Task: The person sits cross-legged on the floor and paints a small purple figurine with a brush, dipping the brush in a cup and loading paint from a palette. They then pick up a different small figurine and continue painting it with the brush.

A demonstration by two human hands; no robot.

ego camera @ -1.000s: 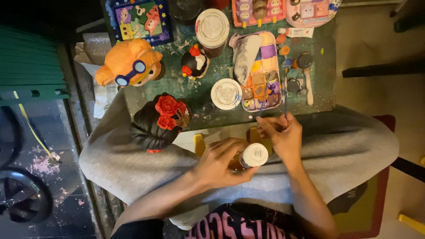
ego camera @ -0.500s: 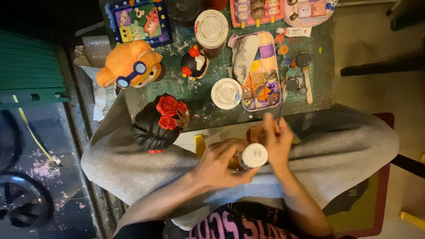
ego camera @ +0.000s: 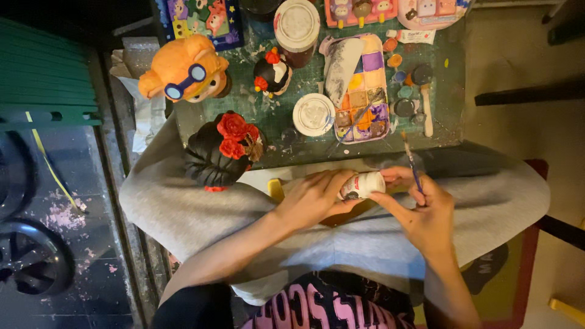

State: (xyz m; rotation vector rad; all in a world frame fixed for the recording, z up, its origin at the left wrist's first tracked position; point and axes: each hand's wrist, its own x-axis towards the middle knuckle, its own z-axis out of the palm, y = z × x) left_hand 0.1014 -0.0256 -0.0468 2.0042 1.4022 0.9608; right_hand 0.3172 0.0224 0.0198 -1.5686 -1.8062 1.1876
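My left hand (ego camera: 314,198) grips a small white paint bottle (ego camera: 364,184) lying on its side over my lap. My right hand (ego camera: 425,210) touches the bottle's far end with its fingertips and also holds a thin paintbrush (ego camera: 412,161) that points up toward the table. Under the hands lies a yellow-and-white figure (ego camera: 275,187), mostly hidden. A paint palette (ego camera: 364,91) with many coloured wells sits on the green table (ego camera: 448,109) just above my hands.
A black-haired figurine with red flowers (ego camera: 222,152) stands at the table's near left edge. An orange bear figure with goggles (ego camera: 186,76), a small black-and-white figurine (ego camera: 272,73), a round white lid (ego camera: 313,114), a jar (ego camera: 296,27) and small paint pots (ego camera: 405,106) crowd the table.
The bottle has turned from upright, cap toward me, to lying sideways. My right hand has dropped from the table's edge to the bottle's end, with the brush still in it.
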